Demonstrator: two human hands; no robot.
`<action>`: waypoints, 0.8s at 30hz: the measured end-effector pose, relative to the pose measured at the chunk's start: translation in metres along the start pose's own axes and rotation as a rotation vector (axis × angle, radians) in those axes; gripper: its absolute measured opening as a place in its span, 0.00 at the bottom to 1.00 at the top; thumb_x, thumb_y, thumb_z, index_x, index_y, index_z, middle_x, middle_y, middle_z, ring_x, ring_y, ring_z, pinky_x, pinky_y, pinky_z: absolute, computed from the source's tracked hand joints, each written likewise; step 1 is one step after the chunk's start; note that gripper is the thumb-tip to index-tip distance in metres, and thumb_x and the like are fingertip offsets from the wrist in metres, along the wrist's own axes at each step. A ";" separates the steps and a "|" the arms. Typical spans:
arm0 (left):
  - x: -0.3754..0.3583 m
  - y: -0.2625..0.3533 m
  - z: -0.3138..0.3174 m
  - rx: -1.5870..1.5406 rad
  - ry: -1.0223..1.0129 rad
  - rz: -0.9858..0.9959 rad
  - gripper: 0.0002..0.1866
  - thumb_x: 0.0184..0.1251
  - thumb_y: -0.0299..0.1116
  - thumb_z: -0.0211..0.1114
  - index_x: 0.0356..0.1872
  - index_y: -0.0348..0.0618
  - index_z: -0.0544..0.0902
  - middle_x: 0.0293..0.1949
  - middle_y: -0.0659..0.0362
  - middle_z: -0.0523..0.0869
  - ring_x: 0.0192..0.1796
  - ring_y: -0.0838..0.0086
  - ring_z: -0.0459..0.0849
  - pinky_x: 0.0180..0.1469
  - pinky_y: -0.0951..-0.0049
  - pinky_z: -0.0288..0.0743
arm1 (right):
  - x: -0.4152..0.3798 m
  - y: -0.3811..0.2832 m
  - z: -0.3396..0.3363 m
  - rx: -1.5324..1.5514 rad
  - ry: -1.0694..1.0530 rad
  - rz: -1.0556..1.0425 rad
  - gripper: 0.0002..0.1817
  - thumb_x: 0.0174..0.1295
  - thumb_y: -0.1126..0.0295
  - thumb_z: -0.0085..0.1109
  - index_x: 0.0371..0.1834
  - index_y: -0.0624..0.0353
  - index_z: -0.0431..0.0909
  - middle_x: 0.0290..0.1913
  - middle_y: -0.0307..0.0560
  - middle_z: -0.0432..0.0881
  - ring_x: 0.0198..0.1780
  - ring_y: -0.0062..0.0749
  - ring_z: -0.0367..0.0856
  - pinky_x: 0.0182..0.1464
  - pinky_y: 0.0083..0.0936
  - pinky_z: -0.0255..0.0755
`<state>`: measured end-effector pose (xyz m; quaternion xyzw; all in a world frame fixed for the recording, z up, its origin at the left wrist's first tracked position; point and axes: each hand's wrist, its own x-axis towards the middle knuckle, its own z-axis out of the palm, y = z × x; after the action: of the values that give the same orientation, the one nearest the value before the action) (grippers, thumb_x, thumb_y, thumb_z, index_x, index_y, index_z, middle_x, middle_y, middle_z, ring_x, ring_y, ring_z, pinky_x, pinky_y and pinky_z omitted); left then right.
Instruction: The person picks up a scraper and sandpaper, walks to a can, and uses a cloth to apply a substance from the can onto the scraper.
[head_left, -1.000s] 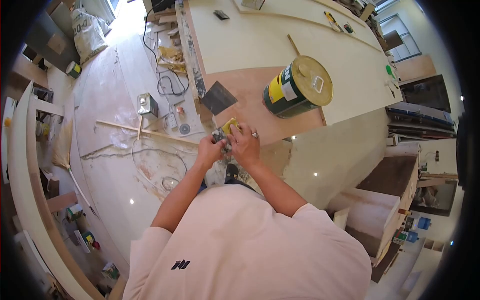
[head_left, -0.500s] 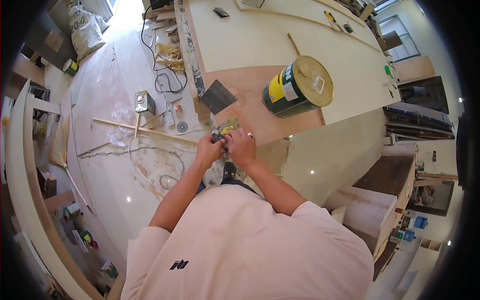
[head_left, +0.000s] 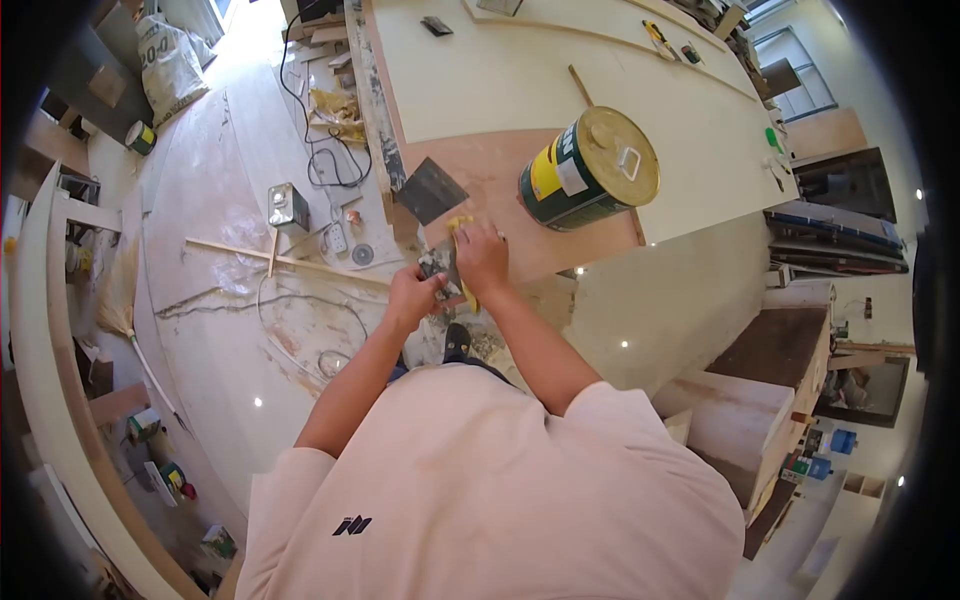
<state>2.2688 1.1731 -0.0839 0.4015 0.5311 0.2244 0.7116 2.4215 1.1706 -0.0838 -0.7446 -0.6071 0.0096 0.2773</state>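
My left hand (head_left: 412, 296) is closed on a dark grey, white-spotted piece (head_left: 437, 266) in front of my body. Close beside it, my right hand (head_left: 482, 258) grips a narrow yellow thing (head_left: 469, 297) that shows above and below the fingers; its kind I cannot tell. Both hands are at the near corner of a pinkish-brown board (head_left: 520, 262). A dark grey square sheet (head_left: 433, 191) lies on that board just beyond my hands. Further right stands a large green and yellow bucket (head_left: 590, 170) with a gold-coloured lid.
A metal can (head_left: 287, 207), a wooden strip (head_left: 325, 266), a power strip (head_left: 338, 238) and a black cable (head_left: 330, 165) lie on the floor at left. A broom (head_left: 120, 300) leans further left. Another wooden stick (head_left: 580, 86) lies behind the bucket on the white panel (head_left: 480, 85).
My hands have come apart: the right has moved up and away with the yellow thing, while the left stays lower with the grey spotted piece. The view has shifted slightly.
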 end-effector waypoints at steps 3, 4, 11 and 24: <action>0.002 -0.001 0.002 0.041 0.029 0.002 0.12 0.63 0.32 0.69 0.28 0.38 0.75 0.22 0.58 0.79 0.18 0.76 0.78 0.19 0.75 0.79 | -0.040 0.006 -0.022 0.054 -0.061 -0.038 0.09 0.63 0.63 0.56 0.29 0.55 0.80 0.35 0.48 0.78 0.36 0.48 0.78 0.40 0.44 0.70; 0.003 -0.002 0.002 0.033 0.031 0.011 0.12 0.62 0.32 0.69 0.28 0.35 0.75 0.22 0.57 0.79 0.18 0.75 0.79 0.18 0.74 0.78 | -0.057 0.006 -0.035 0.109 -0.083 -0.030 0.09 0.62 0.63 0.57 0.29 0.55 0.80 0.34 0.48 0.78 0.35 0.49 0.78 0.40 0.44 0.70; 0.001 -0.001 0.002 0.030 0.050 0.026 0.13 0.61 0.30 0.69 0.28 0.31 0.76 0.24 0.55 0.79 0.19 0.72 0.79 0.16 0.72 0.76 | -0.008 0.018 -0.017 0.095 -0.041 -0.038 0.06 0.61 0.67 0.59 0.30 0.55 0.82 0.34 0.50 0.78 0.36 0.50 0.79 0.40 0.44 0.70; -0.001 0.001 0.004 0.061 0.080 -0.008 0.13 0.62 0.30 0.69 0.25 0.33 0.75 0.23 0.57 0.77 0.19 0.74 0.78 0.16 0.73 0.77 | -0.051 0.036 -0.089 0.189 -0.201 -0.057 0.05 0.59 0.70 0.62 0.33 0.58 0.82 0.36 0.51 0.80 0.37 0.49 0.79 0.39 0.41 0.72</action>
<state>2.2721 1.1715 -0.0820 0.4116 0.5675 0.2211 0.6780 2.4720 1.0841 -0.0402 -0.6930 -0.6490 0.1332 0.2842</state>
